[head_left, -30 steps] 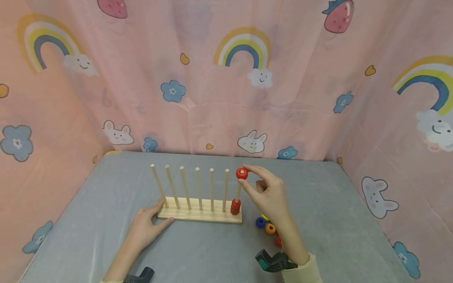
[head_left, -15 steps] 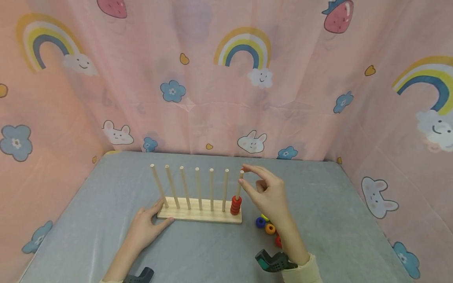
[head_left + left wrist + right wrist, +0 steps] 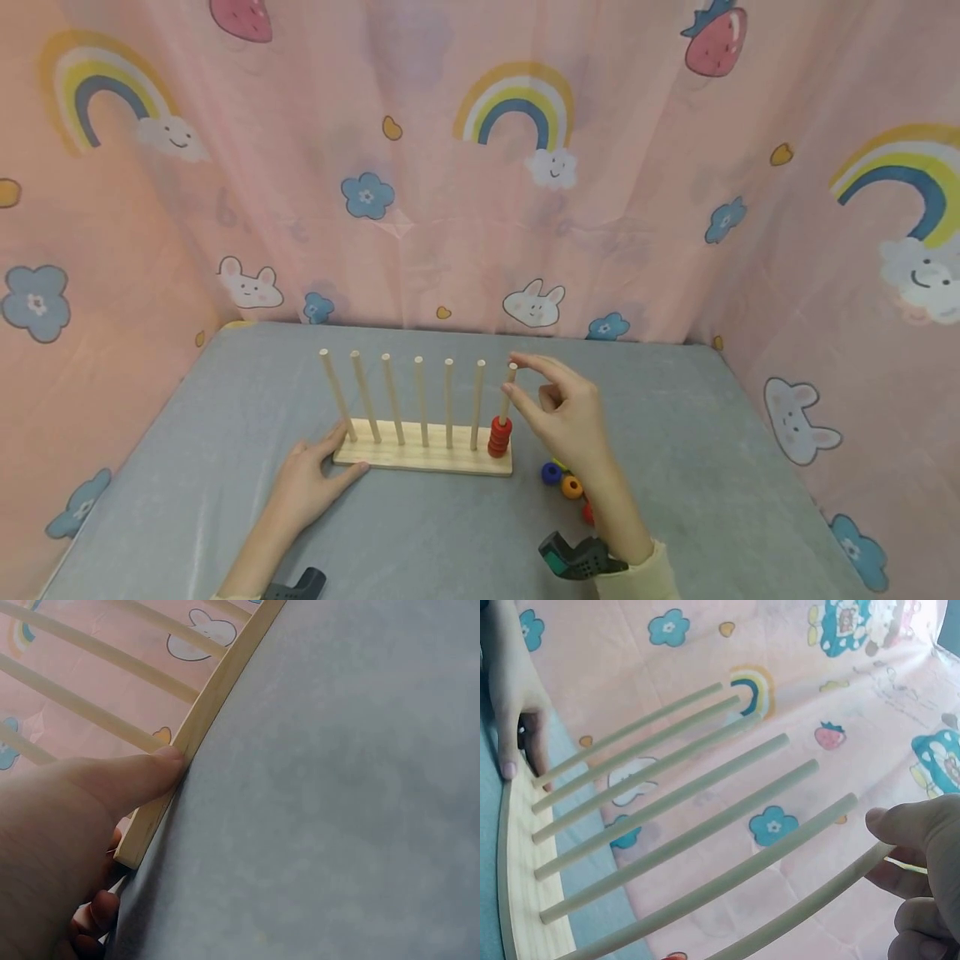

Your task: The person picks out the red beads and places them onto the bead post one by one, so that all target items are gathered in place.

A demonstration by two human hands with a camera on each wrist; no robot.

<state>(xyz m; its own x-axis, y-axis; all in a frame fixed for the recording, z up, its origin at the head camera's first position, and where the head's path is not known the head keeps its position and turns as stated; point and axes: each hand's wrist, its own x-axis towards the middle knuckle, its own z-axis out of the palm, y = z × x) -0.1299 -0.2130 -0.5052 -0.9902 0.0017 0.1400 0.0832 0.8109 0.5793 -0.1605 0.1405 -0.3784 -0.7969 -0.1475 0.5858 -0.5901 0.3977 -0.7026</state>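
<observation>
A wooden peg stand [image 3: 423, 457] with several upright pegs rests on the table, its rightmost peg carrying a stack of red beads [image 3: 499, 437]. At the stand's left end my left hand [image 3: 311, 482] grips the base, thumb along the front edge and fingers behind; the left wrist view shows that thumb [image 3: 142, 776] against the wood. My right hand [image 3: 562, 408] is at the top of the rightmost peg [image 3: 817, 904], thumb and index finger parted on either side of its tip with no bead between them. The lower part of that peg is cut off in the right wrist view.
Loose beads lie right of the stand, partly hidden by the right forearm: a blue bead [image 3: 551, 473], an orange bead [image 3: 572, 487], a red bead [image 3: 588, 512] and a bit of yellow. A pink patterned curtain [image 3: 450, 242] surrounds the grey table [image 3: 420, 542].
The red bead held at the top of the rightmost peg has been let go and dropped onto the red stack below. Both hands have stayed almost in place.
</observation>
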